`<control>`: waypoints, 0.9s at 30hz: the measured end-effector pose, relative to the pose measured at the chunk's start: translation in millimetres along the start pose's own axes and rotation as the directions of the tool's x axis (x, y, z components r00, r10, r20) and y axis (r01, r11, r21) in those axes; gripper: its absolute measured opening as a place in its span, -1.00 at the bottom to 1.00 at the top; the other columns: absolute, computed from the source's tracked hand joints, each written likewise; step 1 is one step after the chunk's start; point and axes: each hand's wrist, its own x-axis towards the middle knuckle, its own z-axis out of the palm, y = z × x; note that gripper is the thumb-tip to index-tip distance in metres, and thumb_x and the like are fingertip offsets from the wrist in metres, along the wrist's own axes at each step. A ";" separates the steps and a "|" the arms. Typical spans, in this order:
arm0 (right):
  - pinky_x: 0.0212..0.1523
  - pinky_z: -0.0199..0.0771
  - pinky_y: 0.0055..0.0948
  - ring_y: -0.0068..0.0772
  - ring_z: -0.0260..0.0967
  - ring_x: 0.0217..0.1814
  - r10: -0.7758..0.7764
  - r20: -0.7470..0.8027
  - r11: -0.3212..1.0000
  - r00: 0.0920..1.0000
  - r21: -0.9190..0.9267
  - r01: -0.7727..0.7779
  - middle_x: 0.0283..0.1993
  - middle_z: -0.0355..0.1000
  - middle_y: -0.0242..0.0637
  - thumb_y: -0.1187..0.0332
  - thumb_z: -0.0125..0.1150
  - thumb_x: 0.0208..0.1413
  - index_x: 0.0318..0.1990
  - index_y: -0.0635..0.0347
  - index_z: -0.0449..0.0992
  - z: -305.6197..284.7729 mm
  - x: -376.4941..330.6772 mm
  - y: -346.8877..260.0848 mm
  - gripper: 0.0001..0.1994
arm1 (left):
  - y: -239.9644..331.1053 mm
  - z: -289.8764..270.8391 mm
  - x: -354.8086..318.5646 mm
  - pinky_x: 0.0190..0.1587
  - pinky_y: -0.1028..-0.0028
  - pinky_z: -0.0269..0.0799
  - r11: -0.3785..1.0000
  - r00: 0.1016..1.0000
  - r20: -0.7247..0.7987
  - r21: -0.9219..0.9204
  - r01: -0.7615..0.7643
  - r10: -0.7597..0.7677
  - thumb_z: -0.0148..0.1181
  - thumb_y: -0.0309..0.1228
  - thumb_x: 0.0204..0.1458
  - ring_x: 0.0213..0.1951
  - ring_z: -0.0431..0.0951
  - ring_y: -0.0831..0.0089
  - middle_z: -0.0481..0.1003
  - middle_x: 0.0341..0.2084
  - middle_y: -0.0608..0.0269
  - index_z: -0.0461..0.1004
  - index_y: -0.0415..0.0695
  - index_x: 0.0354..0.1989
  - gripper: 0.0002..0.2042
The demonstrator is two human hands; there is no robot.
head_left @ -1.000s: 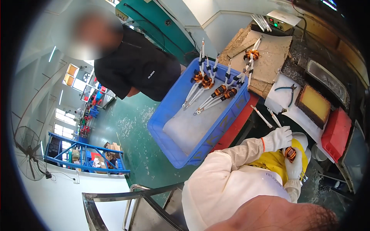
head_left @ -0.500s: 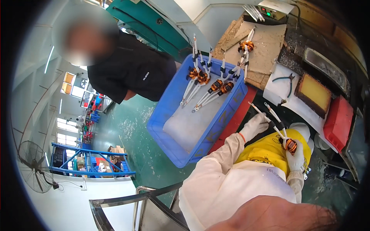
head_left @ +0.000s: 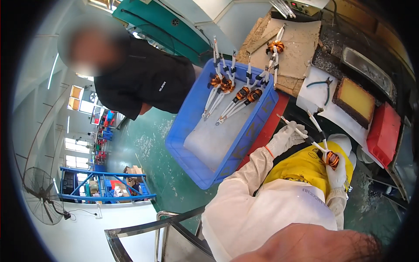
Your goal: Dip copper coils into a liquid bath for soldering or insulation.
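Coil [head_left: 332, 160] up in the right hand [head_left: 338, 174], thumb and fingers closed on the wound ring, held over the yellow cloth [head_left: 297, 167], well apart from the counter [head_left: 289, 86]! Two white leads fan out from it, and here's the left hand [head_left: 281, 139] up at the left lead [head_left: 285, 119]; pinching it or just touching, I cannot tell. The right lead [head_left: 314, 118] stands free.

Look at that ring: compact, probably the heavy end, likely stiff, perhaps a touch slick under knit gloves. Leads look springy, bendable. Best hold? Cup the ring's body, I'd say, and steer each lead near its dark sleeve; hanging the weight by the tips could strain the joints.

More coils [head_left: 241, 94] crowd the far edge of the blue bin [head_left: 238, 153].
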 end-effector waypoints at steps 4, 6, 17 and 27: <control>0.15 0.42 -0.34 -0.12 0.46 0.11 0.034 -0.003 0.999 0.999 0.023 -0.034 0.05 0.45 -0.07 0.55 0.30 -0.08 0.16 0.15 0.36 -3.9 -0.4 4.0 -0.44 | -3.3 9.0 -1.7 0.26 0.18 0.38 0.999 0.999 0.017 -0.021 -0.040 0.040 0.08 -0.22 0.29 0.10 0.52 0.20 0.52 -0.01 0.08 0.39 -0.16 0.15 -0.64; 0.17 0.42 -0.36 -0.14 0.46 0.12 0.037 -0.009 0.998 0.999 0.045 -0.037 0.06 0.45 -0.07 0.56 0.30 -0.08 0.17 0.15 0.36 -4.2 1.1 6.5 -0.43 | -4.0 3.6 -0.3 0.28 0.20 0.35 0.999 0.986 0.165 -0.050 0.019 -0.011 0.07 -0.37 0.27 0.15 0.49 0.21 0.50 0.04 0.11 0.36 -0.12 0.21 -0.64; 0.16 0.40 -0.34 -0.08 0.44 0.12 -0.009 -0.015 1.000 1.000 -0.002 0.008 0.04 0.44 -0.09 0.56 0.30 -0.09 0.12 0.18 0.38 0.2 -5.5 -1.2 -0.47 | -38.9 -9.8 91.6 -0.06 0.38 0.53 0.980 0.998 0.050 0.194 0.036 -0.047 -0.05 0.18 0.24 -0.24 0.57 0.42 0.57 -0.25 0.22 0.44 -0.14 0.04 -0.42; 0.14 0.41 -0.33 -0.07 0.44 0.09 0.002 -0.017 1.000 1.000 0.018 -0.001 0.02 0.44 -0.08 0.57 0.29 -0.10 0.11 0.18 0.38 -1.8 -5.5 -5.8 -0.48 | -28.0 6.5 78.0 -0.17 0.42 0.56 0.992 0.999 -0.014 0.120 -0.040 0.042 0.09 0.04 0.24 -0.29 0.61 0.42 0.58 -0.32 0.24 0.50 -0.12 -0.09 -0.57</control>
